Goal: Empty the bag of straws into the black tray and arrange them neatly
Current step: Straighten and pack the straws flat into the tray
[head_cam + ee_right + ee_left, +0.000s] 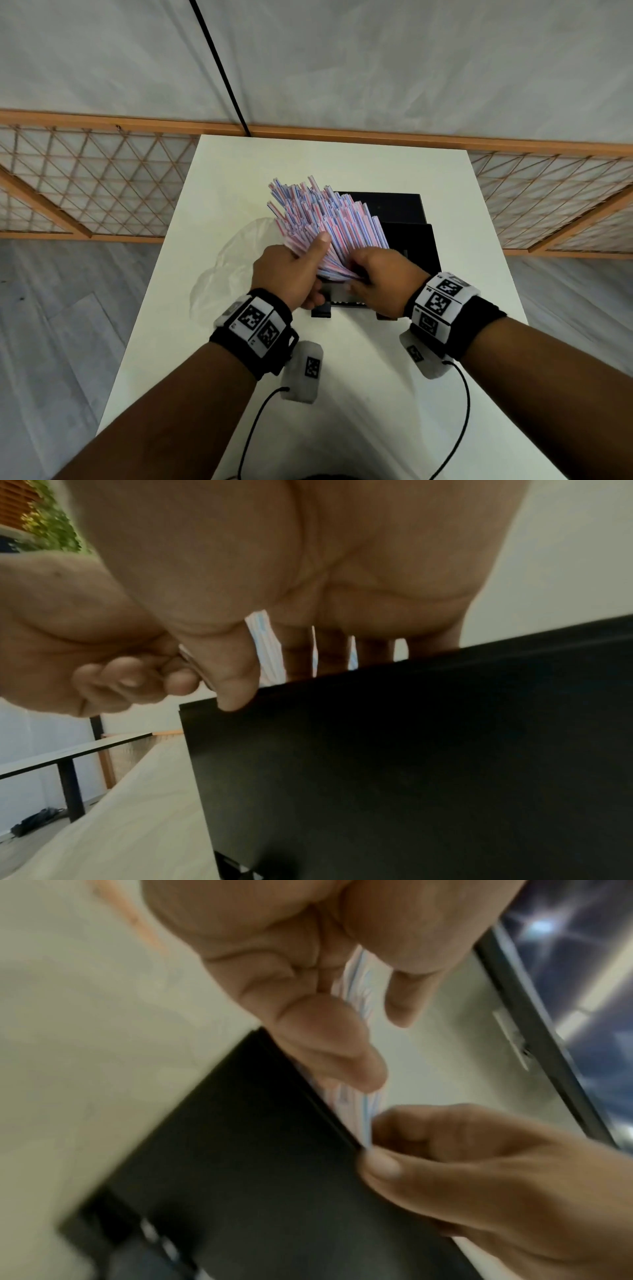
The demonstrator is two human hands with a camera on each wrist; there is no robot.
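Observation:
A thick fan of red, white and blue striped straws (323,219) stands tilted over the black tray (407,219) on the white table. My left hand (294,270) grips the bundle's near end, thumb lying up along the straws. My right hand (380,274) holds the same end from the right, fingers curled round it. In the left wrist view, straws (363,1110) run between my fingers above the tray's black wall (267,1164). The right wrist view has straw ends (265,647) showing past my palm over the tray (411,750). The empty clear plastic bag (233,263) lies left of the tray.
The white table (222,178) is narrow, with floor on both sides. A wooden lattice railing (102,185) runs behind it. Cables from my wristbands trail over the near table.

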